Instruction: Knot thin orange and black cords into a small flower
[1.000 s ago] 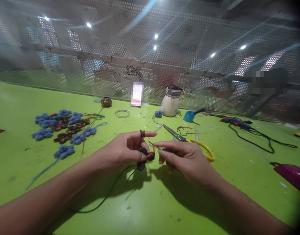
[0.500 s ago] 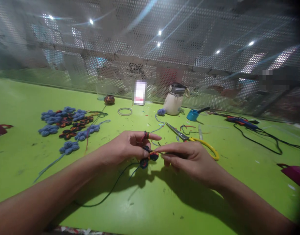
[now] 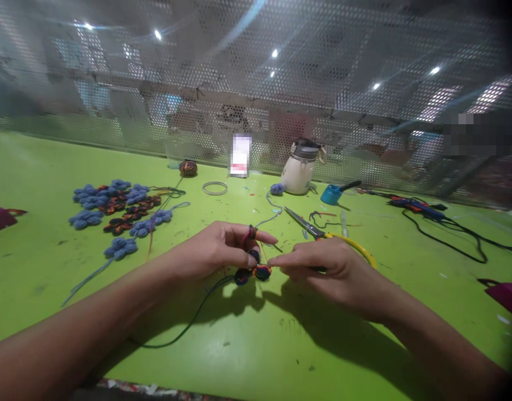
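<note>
Left hand [image 3: 229, 248]: thumb and fingers closed in a pinch on a small, petalled crochet piece in dark blue, red and orange yarn [image 3: 262, 272]; index finger extended toward the right, wrapped by a few turns of multicoloured yarn [image 3: 251, 233]. The piece hangs above the table between the two hands; its upper part is covered by the left thumb, so its full outline cannot be made out.

Right hand [image 3: 326, 270]: palm down, index finger pointing left with its tip at the piece's edge, remaining fingers curled under and largely out of sight. Grip nearly closed on a slim dark tool [image 3: 319, 269], almost wholly covered; its tip is too small to resolve.

Forearms enter from the lower corners and converge at centre. A dark thin yarn strand [image 3: 197, 314] runs from the piece down to the left forearm, where it is lost. The yellow-handled steel scissors [image 3: 304, 223] are partly blocked by the right hand. Magenta objects [image 3: 504, 298] are cut off at both side edges, identity unclear. Phone-shaped screen [image 3: 240, 153]: pixelated, unreadable.
</note>
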